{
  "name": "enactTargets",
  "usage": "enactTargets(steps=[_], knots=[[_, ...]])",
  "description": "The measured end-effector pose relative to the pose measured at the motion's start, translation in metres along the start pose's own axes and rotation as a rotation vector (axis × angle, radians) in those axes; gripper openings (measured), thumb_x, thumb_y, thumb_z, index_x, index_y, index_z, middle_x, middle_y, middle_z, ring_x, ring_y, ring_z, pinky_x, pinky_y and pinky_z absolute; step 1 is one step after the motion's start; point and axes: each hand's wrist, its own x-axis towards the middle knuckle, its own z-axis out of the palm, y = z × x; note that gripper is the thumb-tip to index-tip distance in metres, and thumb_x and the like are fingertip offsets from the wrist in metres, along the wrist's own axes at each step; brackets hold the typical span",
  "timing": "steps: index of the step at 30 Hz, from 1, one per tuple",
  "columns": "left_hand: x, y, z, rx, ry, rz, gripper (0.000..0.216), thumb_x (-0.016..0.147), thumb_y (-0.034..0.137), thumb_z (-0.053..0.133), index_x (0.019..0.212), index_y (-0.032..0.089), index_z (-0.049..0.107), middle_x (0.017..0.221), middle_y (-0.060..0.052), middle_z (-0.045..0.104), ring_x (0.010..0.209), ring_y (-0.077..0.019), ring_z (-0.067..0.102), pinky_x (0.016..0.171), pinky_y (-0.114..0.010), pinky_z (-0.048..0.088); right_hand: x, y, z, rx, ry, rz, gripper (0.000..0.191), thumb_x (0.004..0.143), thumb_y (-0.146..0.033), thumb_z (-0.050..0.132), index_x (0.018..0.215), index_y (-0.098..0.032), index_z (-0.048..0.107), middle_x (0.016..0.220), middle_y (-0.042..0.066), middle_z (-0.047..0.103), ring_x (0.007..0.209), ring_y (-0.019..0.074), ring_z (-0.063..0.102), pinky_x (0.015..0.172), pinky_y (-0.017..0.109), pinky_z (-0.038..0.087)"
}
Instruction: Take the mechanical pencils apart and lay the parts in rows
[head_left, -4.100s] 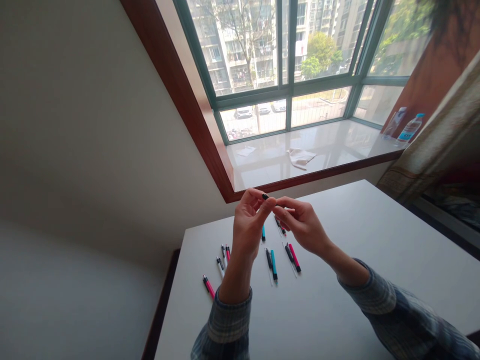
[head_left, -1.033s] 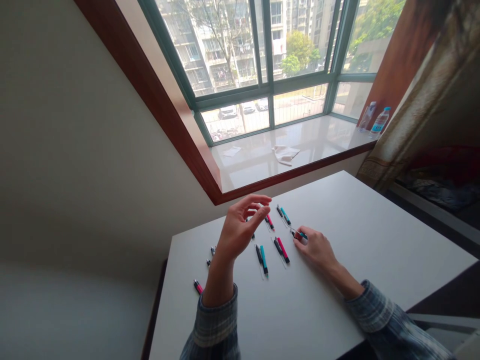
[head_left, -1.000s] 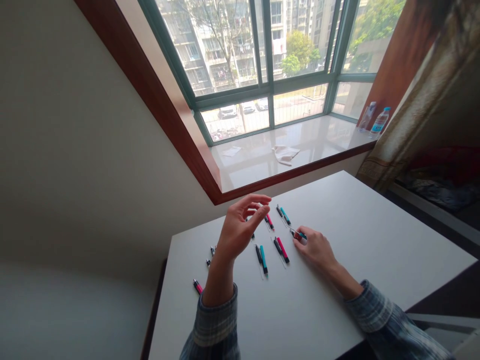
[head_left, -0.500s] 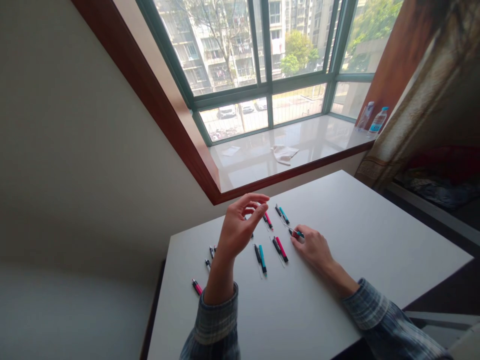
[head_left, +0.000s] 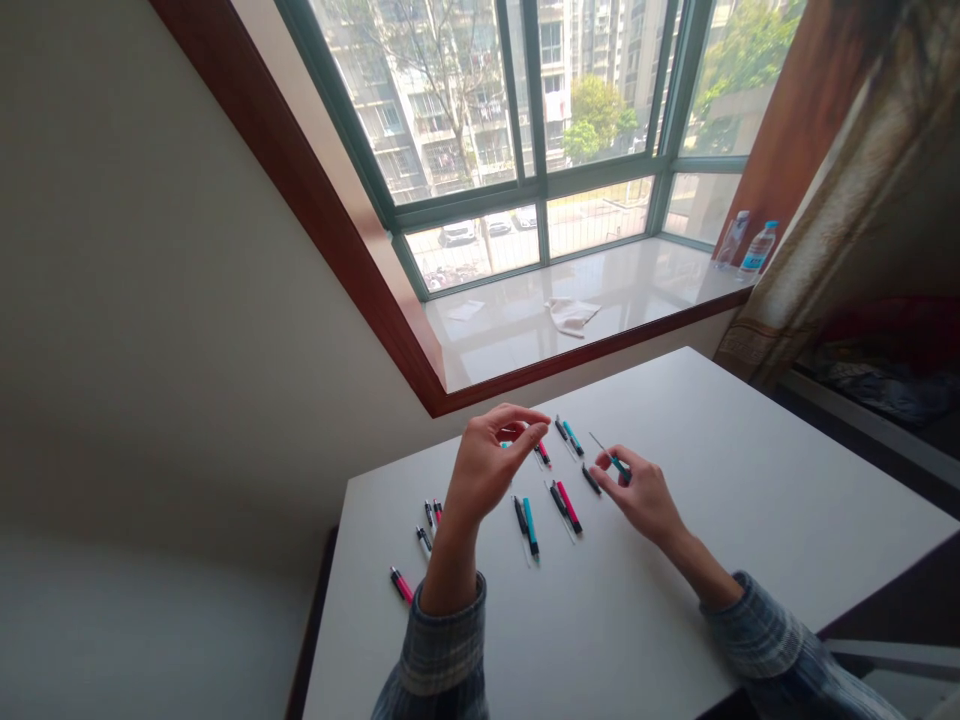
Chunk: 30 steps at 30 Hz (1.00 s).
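right hand [head_left: 637, 492] just above white table [head_left: 712, 540], fingertips pinched on teal pen [head_left: 618, 464], thin refill poking out far end | left hand [head_left: 486, 468] raised, thumb and index nearly meeting, can't tell if holding anything | black pen piece [head_left: 590, 479] lying just beside right fingers | pink-black pair [head_left: 568, 506] and teal-black pair [head_left: 528, 520] on table between hands

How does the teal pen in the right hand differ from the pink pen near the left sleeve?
The teal pen has a teal body, the pink pen a pink one. The teal pen is pinched in the right hand above the table; the pink pen lies flat on it. A thin rod sticks out of the teal pen, none from the pink pen. Both are slim.
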Motion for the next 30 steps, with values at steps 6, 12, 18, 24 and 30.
enactTargets(steps=[6, 12, 18, 24, 30], knots=[[0.001, -0.002, 0.020, 0.003, -0.006, -0.045, 0.034, 0.085, 0.045, 0.077, 0.105, 0.019, 0.081, 0.087, -0.008, 0.079, 0.070, -0.0187, 0.068, 0.065, -0.029, 0.054, -0.006, -0.039, -0.008, 0.412, -0.104, 0.011, 0.040, 0.102, -0.053, 0.048, 0.111, -0.020, 0.068, 0.088, 0.003, 0.064, 0.059, 0.0126, 0.043, 0.053, 0.026, 0.035], [0.003, -0.008, 0.028, -0.166, -0.175, -0.085, 0.045, 0.082, 0.044, 0.081, 0.117, 0.016, 0.078, 0.094, -0.011, 0.081, 0.087, -0.0242, 0.075, 0.078, -0.033, 0.059, -0.007, -0.065, -0.010, 0.564, -0.130, -0.061, 0.030, 0.103, -0.039, 0.043, 0.102, -0.020, 0.066, 0.086, 0.002, 0.060, 0.062, 0.0124, 0.043, 0.057, 0.027, 0.037], [0.005, -0.009, 0.032, -0.255, -0.173, -0.070, 0.031, 0.084, 0.043, 0.079, 0.091, 0.012, 0.080, 0.087, -0.011, 0.079, 0.082, -0.0231, 0.073, 0.075, -0.031, 0.058, -0.003, -0.076, -0.009, 0.550, -0.160, -0.097, 0.030, 0.103, -0.038, 0.043, 0.101, -0.019, 0.066, 0.084, 0.002, 0.061, 0.062, 0.0127, 0.042, 0.058, 0.027, 0.038], [0.006, -0.005, 0.022, -0.214, 0.086, 0.010, 0.027, 0.088, 0.043, 0.074, 0.092, 0.016, 0.076, 0.089, -0.007, 0.075, 0.073, -0.0161, 0.066, 0.068, -0.027, 0.055, -0.004, -0.070, -0.010, 0.383, -0.173, -0.076, 0.038, 0.099, -0.047, 0.048, 0.109, -0.019, 0.071, 0.082, 0.004, 0.067, 0.062, 0.0149, 0.049, 0.060, 0.027, 0.043], [0.005, -0.005, 0.016, -0.209, 0.214, 0.000, 0.026, 0.087, 0.042, 0.075, 0.091, 0.017, 0.076, 0.091, -0.006, 0.076, 0.076, -0.0163, 0.068, 0.073, -0.028, 0.056, -0.007, -0.048, -0.012, 0.249, 0.058, -0.014, 0.039, 0.091, -0.055, 0.065, 0.097, -0.018, 0.075, 0.081, 0.006, 0.071, 0.063, 0.0163, 0.054, 0.057, 0.027, 0.044]])
